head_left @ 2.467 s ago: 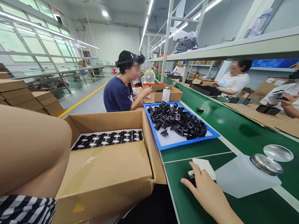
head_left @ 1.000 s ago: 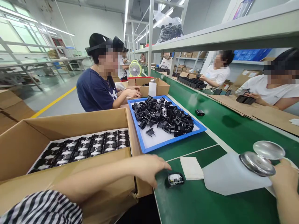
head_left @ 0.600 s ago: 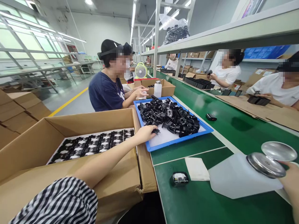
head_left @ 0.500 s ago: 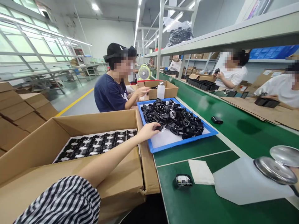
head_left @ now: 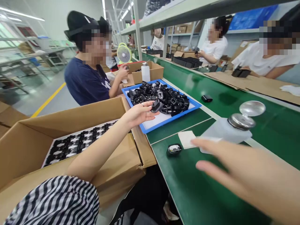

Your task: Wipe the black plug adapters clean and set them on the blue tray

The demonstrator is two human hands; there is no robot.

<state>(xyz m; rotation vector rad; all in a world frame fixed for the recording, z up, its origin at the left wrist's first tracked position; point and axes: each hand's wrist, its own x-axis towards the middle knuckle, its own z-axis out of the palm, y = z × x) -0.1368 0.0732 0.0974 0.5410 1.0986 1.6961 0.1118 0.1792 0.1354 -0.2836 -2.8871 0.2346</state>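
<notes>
My left hand (head_left: 140, 113) pinches a black plug cover (head_left: 156, 106), a small dark plastic plate with a raised block, at the near edge of a blue tray (head_left: 168, 124). In the tray lies a heap of similar black plug parts (head_left: 164, 97). My right hand (head_left: 236, 165), slightly blurred, reaches in from the right with thumb and forefinger apart and nothing between them. Left of its fingertips, a black plug housing (head_left: 174, 150) stands on the green bench with white and metal parts showing inside. A folded white cloth (head_left: 187, 139) lies just beyond the forefinger.
A translucent bottle (head_left: 219, 129) with its metal lid raised stands behind my right hand. At left, a cardboard box (head_left: 93, 109) holds rows of black and white parts. Another black housing (head_left: 206, 98) sits on the green belt. Co-workers sit ahead and across.
My left hand has lifted a plug cover from the tray and turned palm up. My right hand has come into view from the right. The camera view has shifted.
</notes>
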